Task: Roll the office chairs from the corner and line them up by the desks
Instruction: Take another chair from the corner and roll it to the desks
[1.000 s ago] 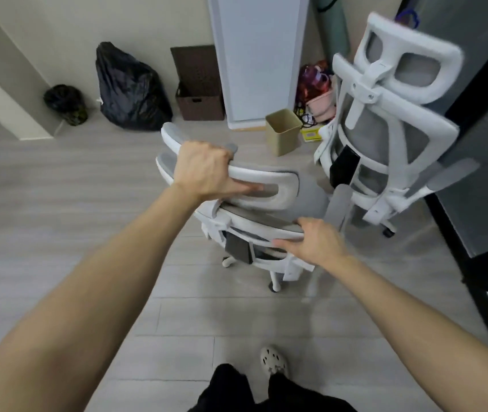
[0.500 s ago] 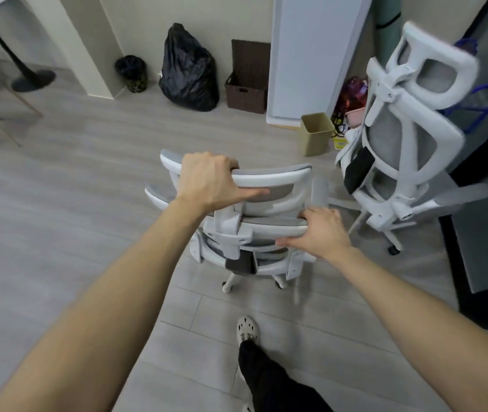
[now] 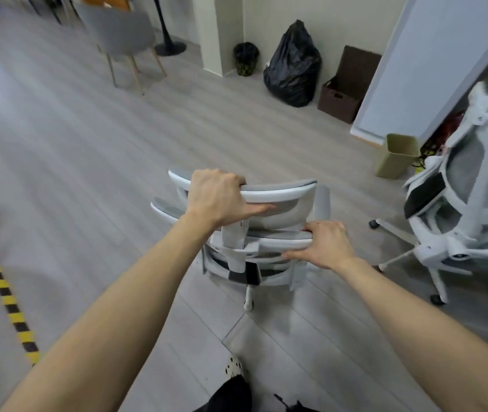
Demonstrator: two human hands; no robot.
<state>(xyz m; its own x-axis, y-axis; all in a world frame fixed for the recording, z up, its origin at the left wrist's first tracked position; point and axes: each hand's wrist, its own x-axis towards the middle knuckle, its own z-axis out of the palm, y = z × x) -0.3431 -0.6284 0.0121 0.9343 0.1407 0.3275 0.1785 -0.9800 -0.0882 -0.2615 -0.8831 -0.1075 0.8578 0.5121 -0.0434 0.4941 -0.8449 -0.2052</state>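
A white office chair with grey mesh (image 3: 278, 209) stands right in front of me, seen from behind and above. My left hand (image 3: 216, 197) is wrapped over the left end of its headrest. My right hand (image 3: 323, 243) grips the top rim of its backrest, lower and to the right. A second white office chair (image 3: 468, 203) stands at the right edge, apart from the first, its wheeled base towards me. No desks are in view.
A tan bin (image 3: 397, 156), a brown box (image 3: 344, 90), a black rubbish bag (image 3: 293, 66) and a pale panel (image 3: 433, 60) line the far wall. A grey dining chair (image 3: 124, 37) stands far left. Yellow-black tape (image 3: 2, 286) runs along the floor on the left.
The chair in my hands has turned and rolled left, away from the second chair and the wall. My view has swung left, bringing the open floor and grey dining chair in.
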